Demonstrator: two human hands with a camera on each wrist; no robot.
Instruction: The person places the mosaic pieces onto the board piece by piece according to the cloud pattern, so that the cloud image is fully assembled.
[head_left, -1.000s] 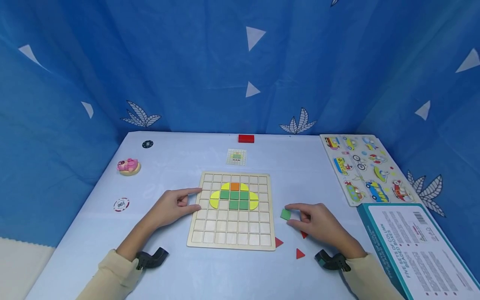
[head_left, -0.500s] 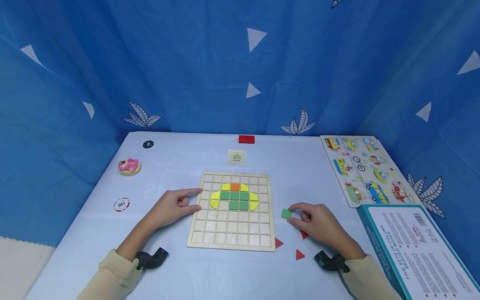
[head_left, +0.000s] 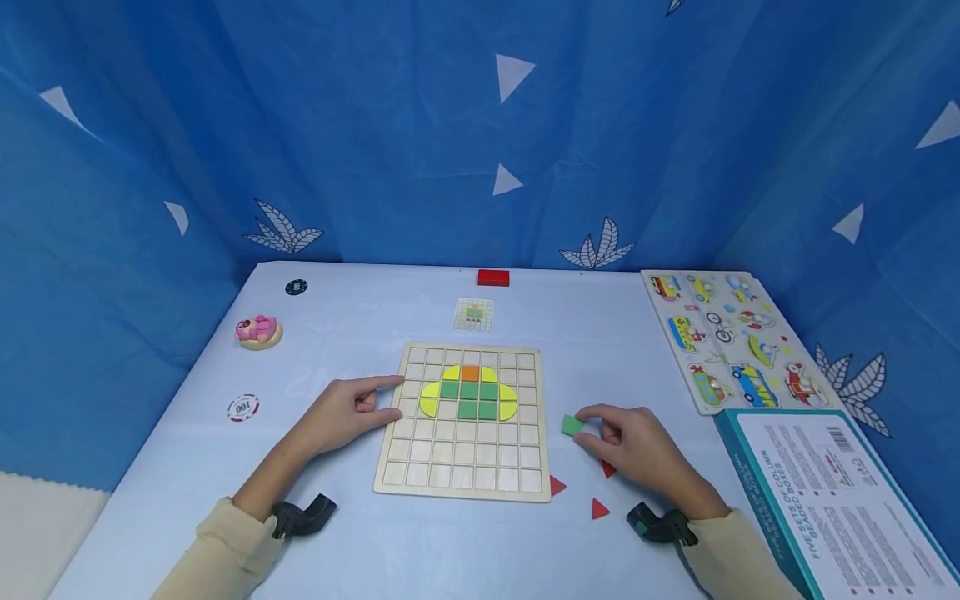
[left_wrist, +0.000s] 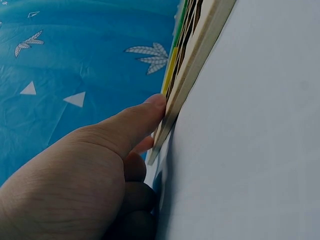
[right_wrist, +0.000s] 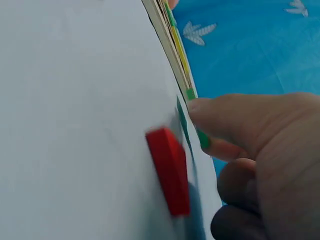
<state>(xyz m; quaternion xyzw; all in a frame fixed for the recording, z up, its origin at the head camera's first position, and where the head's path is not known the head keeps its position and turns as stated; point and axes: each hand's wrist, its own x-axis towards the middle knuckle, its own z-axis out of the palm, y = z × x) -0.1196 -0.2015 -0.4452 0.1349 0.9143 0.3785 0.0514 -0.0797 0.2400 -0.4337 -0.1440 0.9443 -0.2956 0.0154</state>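
Observation:
My left hand (head_left: pixel 341 417) rests thumb and index fingertip at the left edge of a wooden grid board (head_left: pixel 450 477); the left wrist view has the thumb right at its side. On the board lie an orange square tile (head_left: pixel 470 373), several green square tiles (head_left: pixel 468 392) and yellow rounded tiles (head_left: pixel 507 410). To the right of the board, my right hand (head_left: pixel 637 442) pinches a loose green square tile (head_left: pixel 572 426) between thumb and index finger. A red triangle tile (head_left: pixel 608 470) lies partly hidden beneath that hand, with another red triangle (head_left: pixel 600 508) nearer the front.
A small pattern card (head_left: pixel 474 314) and a red block (head_left: pixel 493 277) sit behind the board. Poker chips (head_left: pixel 243 407) and a pink figurine (head_left: pixel 258 331) are at left. At right stand a picture puzzle (head_left: pixel 735 342) and a teal-edged box (head_left: pixel 840 500).
My right hand and its green tile have shifted and turned very slightly, staying beside the board. The left hand keeps its place at the board's edge.

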